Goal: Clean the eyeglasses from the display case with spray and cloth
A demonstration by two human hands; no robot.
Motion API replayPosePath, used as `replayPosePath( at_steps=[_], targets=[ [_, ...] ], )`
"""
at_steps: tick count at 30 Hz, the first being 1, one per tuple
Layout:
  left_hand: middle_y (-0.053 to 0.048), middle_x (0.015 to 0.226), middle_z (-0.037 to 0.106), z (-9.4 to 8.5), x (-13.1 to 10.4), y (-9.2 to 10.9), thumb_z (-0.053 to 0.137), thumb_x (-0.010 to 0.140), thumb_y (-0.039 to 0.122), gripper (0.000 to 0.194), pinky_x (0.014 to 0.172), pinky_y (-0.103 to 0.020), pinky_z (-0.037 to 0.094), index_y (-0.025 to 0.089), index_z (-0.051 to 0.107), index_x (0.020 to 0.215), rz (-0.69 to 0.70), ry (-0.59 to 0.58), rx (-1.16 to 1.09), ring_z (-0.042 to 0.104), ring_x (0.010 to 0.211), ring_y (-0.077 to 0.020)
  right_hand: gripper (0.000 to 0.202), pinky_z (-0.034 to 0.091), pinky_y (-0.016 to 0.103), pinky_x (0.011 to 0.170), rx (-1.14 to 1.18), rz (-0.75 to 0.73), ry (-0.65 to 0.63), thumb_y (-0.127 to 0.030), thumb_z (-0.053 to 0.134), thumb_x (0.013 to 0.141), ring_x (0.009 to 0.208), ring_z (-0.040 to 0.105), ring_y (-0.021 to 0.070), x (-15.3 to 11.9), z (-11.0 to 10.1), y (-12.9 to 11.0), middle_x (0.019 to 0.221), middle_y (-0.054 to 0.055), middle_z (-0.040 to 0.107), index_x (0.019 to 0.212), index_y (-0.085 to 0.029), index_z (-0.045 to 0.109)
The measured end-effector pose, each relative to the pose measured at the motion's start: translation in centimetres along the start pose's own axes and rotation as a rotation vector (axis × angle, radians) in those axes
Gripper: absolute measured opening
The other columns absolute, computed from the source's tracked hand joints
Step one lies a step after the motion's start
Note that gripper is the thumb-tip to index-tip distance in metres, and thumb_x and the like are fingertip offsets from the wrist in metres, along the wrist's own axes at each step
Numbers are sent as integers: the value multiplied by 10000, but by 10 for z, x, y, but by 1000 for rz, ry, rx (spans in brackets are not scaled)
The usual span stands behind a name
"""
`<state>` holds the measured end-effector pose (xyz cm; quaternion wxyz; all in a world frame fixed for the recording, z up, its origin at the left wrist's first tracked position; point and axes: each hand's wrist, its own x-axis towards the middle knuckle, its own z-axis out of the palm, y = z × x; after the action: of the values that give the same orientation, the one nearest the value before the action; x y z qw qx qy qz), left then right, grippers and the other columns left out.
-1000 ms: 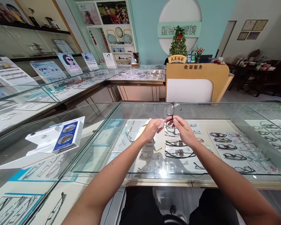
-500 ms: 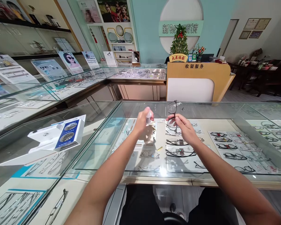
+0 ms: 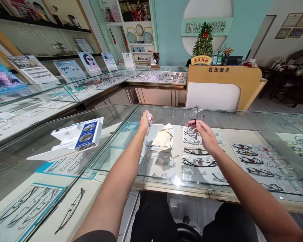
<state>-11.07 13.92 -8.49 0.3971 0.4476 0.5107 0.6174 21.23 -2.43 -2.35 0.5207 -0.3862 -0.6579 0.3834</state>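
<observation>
My left hand (image 3: 145,121) is wrapped round a small clear and white bottle (image 3: 149,119) above the glass counter. My right hand (image 3: 204,131) pinches a pair of dark-rimmed glasses (image 3: 193,123) at the frame; the glasses are turned on end, one lens above the other. Between the hands, a cream cloth (image 3: 163,137) lies crumpled on the glass top. Several pairs of glasses, such as a black pair (image 3: 199,162), show on trays under the glass below my right hand.
A white and blue cardboard display (image 3: 88,136) stands on the counter at the left. Beyond are another glass showcase (image 3: 156,77) and a wooden cashier desk (image 3: 249,75) with a plant (image 3: 203,40). My legs and a dark round seat edge show below the counter.
My left hand has moved left with the bottle, away from the cloth, which now shows fully. My right hand still holds the glasses. The view has shifted slightly left.
</observation>
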Motion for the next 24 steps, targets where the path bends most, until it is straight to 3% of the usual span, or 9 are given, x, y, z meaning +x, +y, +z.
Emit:
replayPosePath(
  at_steps=[6, 15, 24],
  targets=[
    [-64, 644, 624, -3, 7, -5, 394, 897, 949, 769, 646, -316, 493, 240, 539, 633, -3, 13, -8, 615, 646, -187, 421, 493, 395, 925, 6, -11, -13, -595, 472, 1113, 1062, 643, 248, 1, 1, 0, 1213, 60, 769, 1183, -282, 746],
    [-106, 763, 750, -6, 8, -8, 370, 965, 856, 757, 669, -288, 509, 206, 646, 693, -18, -6, -1, 677, 711, -184, 402, 484, 387, 929, 16, 4, -18, -572, 482, 1118, 1034, 626, 240, -1, 1, -5, 1202, 60, 765, 1173, -274, 745],
    [-128, 823, 768, -1, -2, 1, 349, 990, 812, 749, 738, -322, 537, 189, 675, 731, -3, 38, 58, 688, 762, -205, 417, 478, 382, 945, 13, 22, -11, -593, 496, 1108, 1019, 622, 236, -2, 1, -7, 1218, 66, 769, 1185, -269, 747]
  ],
)
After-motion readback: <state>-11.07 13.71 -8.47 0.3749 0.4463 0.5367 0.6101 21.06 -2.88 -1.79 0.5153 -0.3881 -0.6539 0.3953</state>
